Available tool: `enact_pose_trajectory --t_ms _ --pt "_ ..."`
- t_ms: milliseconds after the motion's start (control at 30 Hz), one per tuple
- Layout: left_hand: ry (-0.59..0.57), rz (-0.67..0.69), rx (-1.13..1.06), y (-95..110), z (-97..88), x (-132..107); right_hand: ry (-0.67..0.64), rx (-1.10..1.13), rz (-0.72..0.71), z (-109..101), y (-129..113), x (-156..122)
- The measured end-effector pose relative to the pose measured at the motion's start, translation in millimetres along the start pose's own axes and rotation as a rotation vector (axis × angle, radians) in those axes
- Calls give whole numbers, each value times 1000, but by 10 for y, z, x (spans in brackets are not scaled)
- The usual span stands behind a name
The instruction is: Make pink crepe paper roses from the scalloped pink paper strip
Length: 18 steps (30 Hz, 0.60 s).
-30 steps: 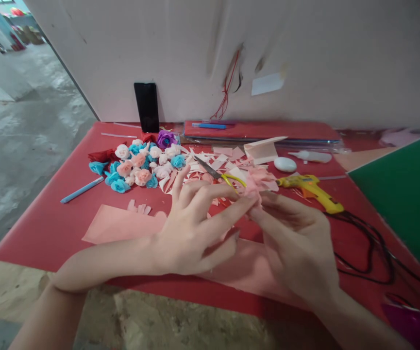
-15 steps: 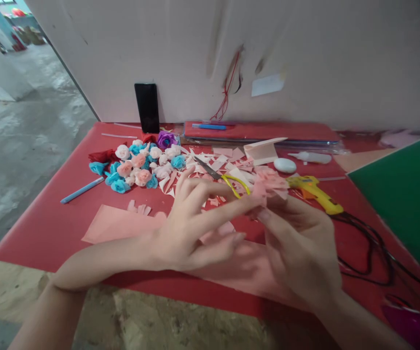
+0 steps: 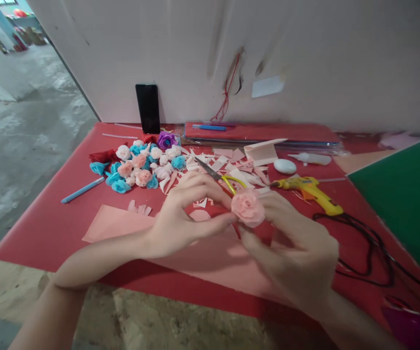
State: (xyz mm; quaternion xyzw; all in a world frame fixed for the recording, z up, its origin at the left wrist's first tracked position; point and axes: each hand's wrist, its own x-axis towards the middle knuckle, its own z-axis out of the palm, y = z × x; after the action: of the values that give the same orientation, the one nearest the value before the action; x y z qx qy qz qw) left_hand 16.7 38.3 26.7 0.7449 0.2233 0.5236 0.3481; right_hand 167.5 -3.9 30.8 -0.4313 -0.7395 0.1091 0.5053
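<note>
A pink paper rose (image 3: 248, 208) faces me between both hands, above the red table. My right hand (image 3: 297, 248) grips it from the right with thumb and fingers. On its left side, the thumb and fingertips of my left hand (image 3: 188, 214) pinch its edge. Just behind the rose lie scissors (image 3: 227, 180) with yellow handles, partly hidden by it. Pink paper sheets (image 3: 118, 226) spread on the table below my hands. Pale paper scraps (image 3: 239, 165) are strewn behind the hands.
Several finished paper flowers (image 3: 137, 167) cluster at left, beside a blue pen (image 3: 82, 189). At right are a yellow glue gun (image 3: 311, 189) with a black cord (image 3: 373, 238), a white oval object (image 3: 284, 166), a bottle (image 3: 311, 158) and a green board (image 3: 402, 194). A phone (image 3: 147, 108) leans on the wall.
The rose has turned to face me and moved left and down. My left hand's spread fingers have drawn in to pinch its edge. My right hand keeps hold of it.
</note>
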Motion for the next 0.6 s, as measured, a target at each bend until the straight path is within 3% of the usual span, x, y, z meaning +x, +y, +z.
enact_pose_trajectory --t_ms 333,600 --pt "56 -229 -440 -98 77 -52 20 34 14 5 2 -2" --pt "31 -319 -549 -75 61 -34 -48 278 283 -43 -24 5"
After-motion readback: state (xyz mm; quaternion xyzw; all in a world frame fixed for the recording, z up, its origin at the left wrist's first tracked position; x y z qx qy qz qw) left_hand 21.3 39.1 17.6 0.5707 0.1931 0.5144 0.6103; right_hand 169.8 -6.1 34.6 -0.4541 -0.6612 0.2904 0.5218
